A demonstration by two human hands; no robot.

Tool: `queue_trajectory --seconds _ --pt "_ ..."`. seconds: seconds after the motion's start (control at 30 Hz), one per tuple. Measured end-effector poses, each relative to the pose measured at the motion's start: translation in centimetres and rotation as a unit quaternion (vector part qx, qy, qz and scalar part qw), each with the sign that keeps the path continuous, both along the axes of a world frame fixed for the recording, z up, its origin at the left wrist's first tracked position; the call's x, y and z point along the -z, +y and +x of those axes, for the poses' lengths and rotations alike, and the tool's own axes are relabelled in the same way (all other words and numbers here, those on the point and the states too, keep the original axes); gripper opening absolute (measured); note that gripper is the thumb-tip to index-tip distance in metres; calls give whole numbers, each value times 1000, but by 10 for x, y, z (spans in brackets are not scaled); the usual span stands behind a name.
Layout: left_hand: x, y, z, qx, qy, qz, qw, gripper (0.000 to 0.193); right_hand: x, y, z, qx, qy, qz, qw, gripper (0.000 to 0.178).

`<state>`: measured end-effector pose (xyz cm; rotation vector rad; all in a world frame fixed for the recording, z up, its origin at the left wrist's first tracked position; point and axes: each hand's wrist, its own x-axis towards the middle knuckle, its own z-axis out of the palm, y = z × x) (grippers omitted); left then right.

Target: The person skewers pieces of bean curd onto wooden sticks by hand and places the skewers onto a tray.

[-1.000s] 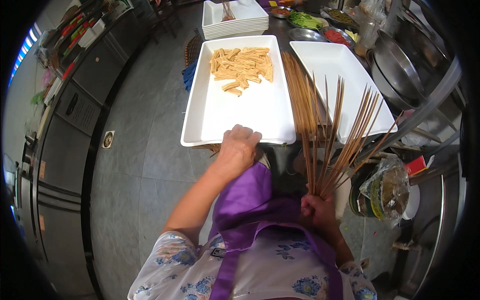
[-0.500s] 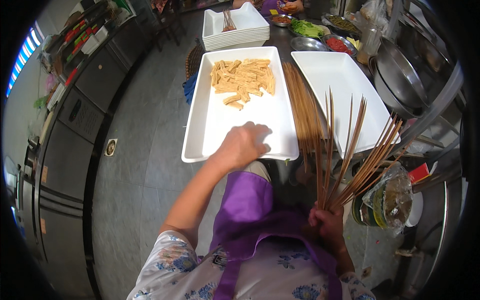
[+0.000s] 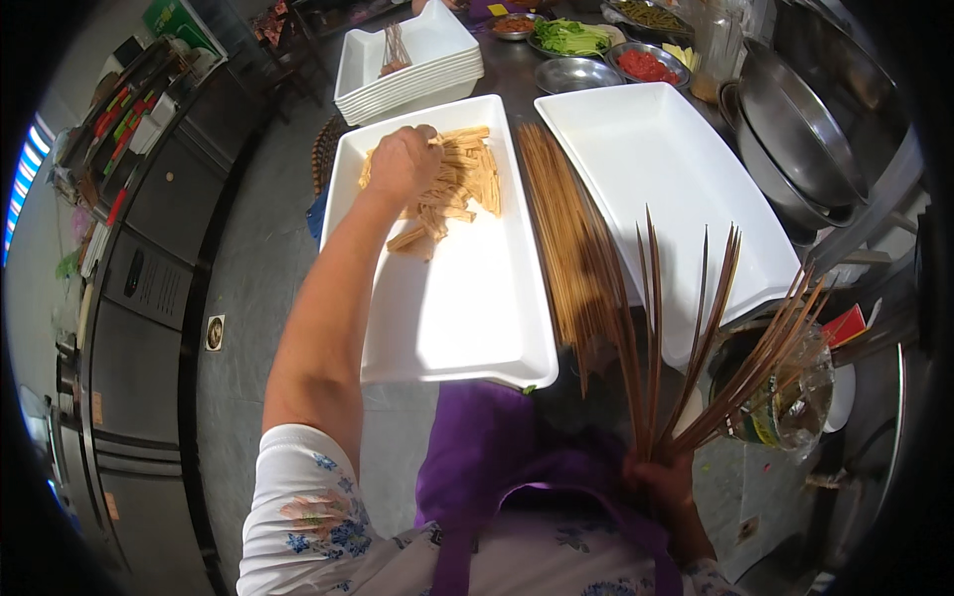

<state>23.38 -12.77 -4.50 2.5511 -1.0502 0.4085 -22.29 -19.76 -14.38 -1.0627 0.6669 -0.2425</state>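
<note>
In the far half of the left white tray [image 3: 542,348], tan tofu-skin sticks [image 3: 472,164] lie in a loose pile. My left hand [image 3: 402,164] is over the pile's left side, back of the hand up. Its fingers curl down among the sticks; the back of the hand hides what they grip, if anything. Low at the right, my right hand [image 3: 664,482] is closed round the lower ends of several brown skewers [image 3: 715,368], which fan upward. More long skewers [image 3: 566,228] lie side by side between the left tray and a second white tray [image 3: 656,179].
Stacked white trays [image 3: 407,84] stand at the far left, with a small skewer bunch [image 3: 394,55] in the top one. Behind are metal bowls of green leaves [image 3: 568,37] and red pieces [image 3: 648,66]. Large steel basins [image 3: 800,124] and a plastic-covered tub [image 3: 785,397] are at right.
My left hand has moved from the tray's near edge forward onto the tofu-skin sticks. My view has shifted. My right hand still holds the skewer bundle.
</note>
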Motion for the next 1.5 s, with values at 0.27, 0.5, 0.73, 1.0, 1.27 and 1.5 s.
queue_trajectory --seconds 0.27,0.5,0.73,1.0,1.27,1.5 --pt "21 -39 46 27 -28 108 993 29 10 -6 -8 9 8 52 999 38" --pt "4 -50 43 27 35 212 976 39 14 -4 -14 20 108 95 989 35" --pt "-11 -38 24 -39 232 233 944 46 10 -2 -12 50 67 86 993 37" --pt "-29 29 14 -20 171 -33 984 31 11 2 -19 79 77 24 994 36" --pt "-4 55 29 -133 104 152 974 29 11 7 -13 118 -28 41 992 29" --pt "-24 44 16 -150 318 12 936 27 17 -1 -13 100 5 19 995 29"
